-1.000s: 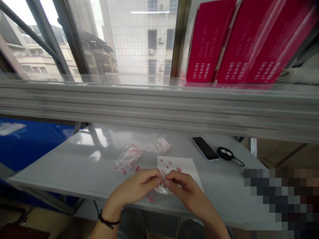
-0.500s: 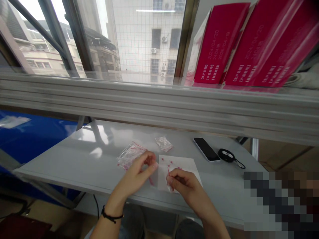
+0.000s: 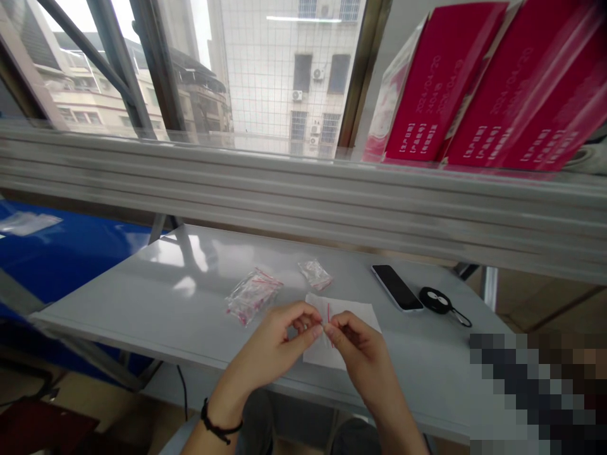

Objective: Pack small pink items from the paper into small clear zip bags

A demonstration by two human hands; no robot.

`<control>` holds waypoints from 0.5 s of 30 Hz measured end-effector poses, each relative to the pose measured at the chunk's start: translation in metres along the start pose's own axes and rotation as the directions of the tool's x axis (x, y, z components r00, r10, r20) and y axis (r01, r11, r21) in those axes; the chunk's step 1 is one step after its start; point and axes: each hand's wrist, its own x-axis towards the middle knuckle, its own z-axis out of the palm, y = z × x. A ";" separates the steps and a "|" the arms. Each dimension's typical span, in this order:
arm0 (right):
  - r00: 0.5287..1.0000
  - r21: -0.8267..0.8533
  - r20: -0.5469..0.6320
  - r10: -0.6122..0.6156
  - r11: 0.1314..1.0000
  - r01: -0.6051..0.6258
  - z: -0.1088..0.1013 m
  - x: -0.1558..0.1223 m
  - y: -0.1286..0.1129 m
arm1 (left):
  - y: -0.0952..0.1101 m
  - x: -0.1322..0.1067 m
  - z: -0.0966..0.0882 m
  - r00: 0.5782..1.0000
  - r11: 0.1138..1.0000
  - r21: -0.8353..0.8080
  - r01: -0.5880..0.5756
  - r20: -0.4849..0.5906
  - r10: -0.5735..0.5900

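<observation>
My left hand and my right hand meet fingertip to fingertip over a white paper sheet near the front edge of the grey table. Both pinch a small clear plastic bag with a red strip between thumb and forefinger. A black band circles my left wrist. To the left of my hands a pile of clear bags with red parts lies on the table. Beyond the paper lies a smaller clear bag.
A black phone and a small black round case with a cord lie at the right rear of the table. Red boxes stand on the window ledge above. A blue surface lies to the left. A pixelated patch covers the lower right.
My left hand went to the bag pile and came back. Both hands have met again over the paper, pinching a small bag. The view has tilted slightly.
</observation>
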 end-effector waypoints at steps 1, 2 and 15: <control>1.000 -0.045 0.020 -0.012 0.999 0.013 0.002 0.000 0.000 | 0.000 0.001 0.002 1.000 1.000 -0.008 0.013 -0.001 -0.013; 0.999 -0.095 0.044 -0.022 0.995 0.026 0.003 0.000 0.000 | 0.000 0.001 0.002 1.000 1.000 -0.010 0.026 -0.003 -0.026; 0.991 -0.313 0.098 -0.093 0.942 0.119 0.006 -0.003 0.002 | -0.006 0.004 0.009 0.998 0.999 0.000 0.047 -0.039 -0.047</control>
